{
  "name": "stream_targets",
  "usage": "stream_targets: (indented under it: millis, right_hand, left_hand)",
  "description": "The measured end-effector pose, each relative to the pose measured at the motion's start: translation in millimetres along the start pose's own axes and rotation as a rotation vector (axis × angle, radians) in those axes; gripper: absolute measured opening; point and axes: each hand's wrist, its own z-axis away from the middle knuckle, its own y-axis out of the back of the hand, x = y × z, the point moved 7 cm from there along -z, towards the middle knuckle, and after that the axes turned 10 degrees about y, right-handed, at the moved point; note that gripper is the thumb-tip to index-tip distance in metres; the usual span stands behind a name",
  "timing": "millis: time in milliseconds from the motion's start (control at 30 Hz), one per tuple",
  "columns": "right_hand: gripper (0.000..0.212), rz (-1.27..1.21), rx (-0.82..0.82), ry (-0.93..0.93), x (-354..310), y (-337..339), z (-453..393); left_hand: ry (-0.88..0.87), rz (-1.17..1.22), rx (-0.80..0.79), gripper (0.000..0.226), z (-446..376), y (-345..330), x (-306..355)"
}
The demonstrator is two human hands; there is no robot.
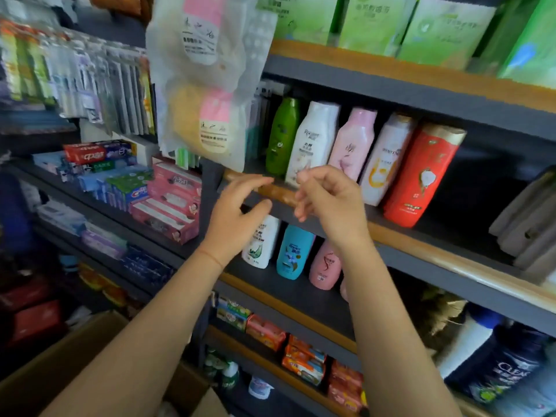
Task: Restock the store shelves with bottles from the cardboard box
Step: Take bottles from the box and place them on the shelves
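A: Both hands are up at the shelf edge and neither carries a bottle. The left hand [240, 203] has its fingers spread loosely, fingertips at the wooden shelf lip [270, 191]. The right hand [328, 200] sits just beside it, fingers loosely curled. It's blurred, but I see nothing in it.

B: So where's the stock?

A: Just beyond the hands there's a row leaning together: green bottle [282, 136], white bottle [316, 139], pink bottle [353, 142], a white-and-gold bottle [383, 158] and the red bottle [421, 176] at the right end. One shelf below the hands stand three more, including a blue bottle [294, 251]. The cardboard box [60, 371] is down low, near the left elbow, and its contents aren't visible.

B: Risks?

A: That upper row is tilted, each bottle propped on its neighbour. Nudge the white one with a knuckle and my guess is the whole line slides. Also, the hanging plastic packet [207, 79] dangles right above the left hand, so a quick lift could snag it. And right of the red bottle is a gap, so nothing there braces the row.
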Motion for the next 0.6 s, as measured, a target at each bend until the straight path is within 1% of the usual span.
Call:
stream_targets:
  millis: [33,133,267,333,367,400,433,467,500,533,567,600]
  right_hand:
    - [0.012,-0.056,-0.076,-0.053,11,-25,12]
    - [0.014,-0.146,-0.234,-0.247,75,-104,50]
    - [0.013,-0.163,-0.486,-0.604,191,-219,140]
    - [0.013,-0.136,-0.616,-0.783,250,-277,208]
    - [0.014,-0.11,-0.677,-0.861,276,-302,244]
    - [0.014,-0.084,-0.741,-0.932,299,-327,280]
    - [0.015,-0.065,-0.804,-1.007,320,-350,318]
    - [0.015,-0.046,-0.857,-1.079,339,-372,353]
    - [0.015,-0.025,-0.895,-1.141,353,-392,384]
    - [0.014,-0.003,-0.928,-1.195,367,-411,415]
    - [0.012,0.017,-0.967,-1.235,380,-429,443]
    - [0.011,0.039,-1.006,-1.26,390,-446,467]
  left_hand:
    - [0.092,0.013,0.02,0.033,10,16,-24]
    - [0.462,0.036,0.095,0.024,63,68,-126]
    - [0.888,-0.099,0.213,0.021,190,151,-261]
    - [1.047,-0.241,0.3,0.016,263,194,-311]
    - [1.086,-0.36,0.375,0.021,297,216,-329]
    - [1.138,-0.471,0.452,0.032,329,238,-347]
    - [1.21,-0.532,0.531,0.047,361,256,-362]
    - [1.297,-0.536,0.598,0.064,390,271,-379]
    - [1.373,-0.484,0.638,0.081,416,283,-397]
    - [1.426,-0.37,0.662,0.096,435,290,-414]
    - [1.445,-0.22,0.689,0.105,446,293,-427]
    - [1.447,-0.084,0.705,0.106,455,295,-441]
